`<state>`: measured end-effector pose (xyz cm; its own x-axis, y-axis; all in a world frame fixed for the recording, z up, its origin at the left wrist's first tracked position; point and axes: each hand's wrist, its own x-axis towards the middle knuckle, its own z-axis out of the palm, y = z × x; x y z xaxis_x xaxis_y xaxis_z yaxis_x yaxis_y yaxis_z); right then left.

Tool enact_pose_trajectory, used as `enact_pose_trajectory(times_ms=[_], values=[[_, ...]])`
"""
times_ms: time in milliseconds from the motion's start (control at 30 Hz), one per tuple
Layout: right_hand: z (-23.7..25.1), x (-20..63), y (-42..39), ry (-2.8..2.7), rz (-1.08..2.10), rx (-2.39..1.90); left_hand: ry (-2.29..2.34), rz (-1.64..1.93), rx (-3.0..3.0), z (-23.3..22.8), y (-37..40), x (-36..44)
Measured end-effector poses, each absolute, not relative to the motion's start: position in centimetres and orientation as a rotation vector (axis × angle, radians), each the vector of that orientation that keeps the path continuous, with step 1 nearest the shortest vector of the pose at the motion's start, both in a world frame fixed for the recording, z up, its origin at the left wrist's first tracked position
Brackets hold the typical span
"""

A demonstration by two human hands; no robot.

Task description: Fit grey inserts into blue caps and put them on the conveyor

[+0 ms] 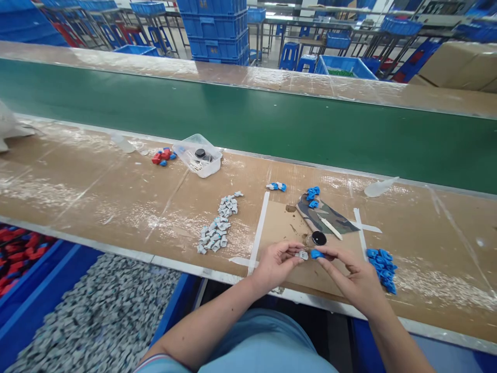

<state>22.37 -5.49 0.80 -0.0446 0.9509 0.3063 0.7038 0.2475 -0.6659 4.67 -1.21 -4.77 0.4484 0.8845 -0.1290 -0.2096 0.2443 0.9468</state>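
My left hand (276, 265) pinches a small grey plastic part (303, 255) between thumb and fingertips. Close beside it, a small blue plastic part (317, 254) is gripped by my right hand (349, 274). The two parts face each other with a narrow gap between them. Just beyond my fingers stands a small round pot (318, 238) of dark liquid. Behind the pot lies a folded camouflage cloth (337, 217) with a white-handled tool (330, 227) across it. A heap of grey parts (215, 233) lies left of my hands, and a pile of blue parts (382, 268) to the right.
Further back are a clear plastic tub (205, 168), red and blue pieces (163, 156), a few joined grey-blue pieces (276, 186) and a translucent dropper (380, 186). A green conveyor belt (240, 119) runs behind. A blue bin (73, 300) with grey parts sits below the table's left front edge.
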Motion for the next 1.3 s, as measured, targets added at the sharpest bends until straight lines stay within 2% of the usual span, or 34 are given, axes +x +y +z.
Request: enact_pose_trajectory(times_ms=[500,933,1300], values=[[0.6,22.0,-5.2,-1.935,0.576,-1.438,0.642,0.767,1.067,-4.8,-1.0,4.1],[1.5,21.7,-5.0,-2.132,0.368,-1.401,0.656,0.731,1.111,-4.9,-0.8,4.1],[2.3,22.7,-4.4,-2.246,0.635,-1.218,0.556,0.685,1.167,-4.9,-1.4,4.0]])
